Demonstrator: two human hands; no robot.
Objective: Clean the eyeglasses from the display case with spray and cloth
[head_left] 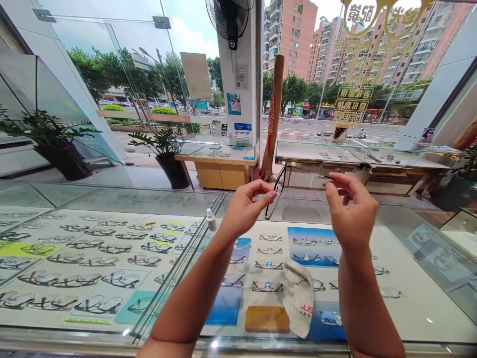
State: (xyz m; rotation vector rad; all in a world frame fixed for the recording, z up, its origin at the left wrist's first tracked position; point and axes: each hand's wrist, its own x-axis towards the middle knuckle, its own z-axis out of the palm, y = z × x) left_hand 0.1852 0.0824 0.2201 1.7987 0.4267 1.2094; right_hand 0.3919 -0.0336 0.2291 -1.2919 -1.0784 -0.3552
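Observation:
A pair of dark-framed eyeglasses [281, 183] is held up above the glass counter, between both hands. My left hand [249, 205] pinches the front of the frame near its bridge with thumb and fingertips. At the other side, my right hand [352, 206] has its thumb and forefinger closed on the far end of a thin temple arm that stretches across to it. Below the hands, a pale cloth [300, 298] with red lettering lies on the countertop. Beside the cloth is a brown flat rectangular piece [267, 319]. A small white bottle [211, 220] stands left of my left forearm.
Rows of eyeglasses [119, 278] lie inside the glass display counter [428, 308]. Across the floor are a wooden-sided display case [221, 174], another glass case [313, 181], a tree trunk post [275, 109] and potted plants [173, 171]. A wall fan [231, 25] hangs on the pillar.

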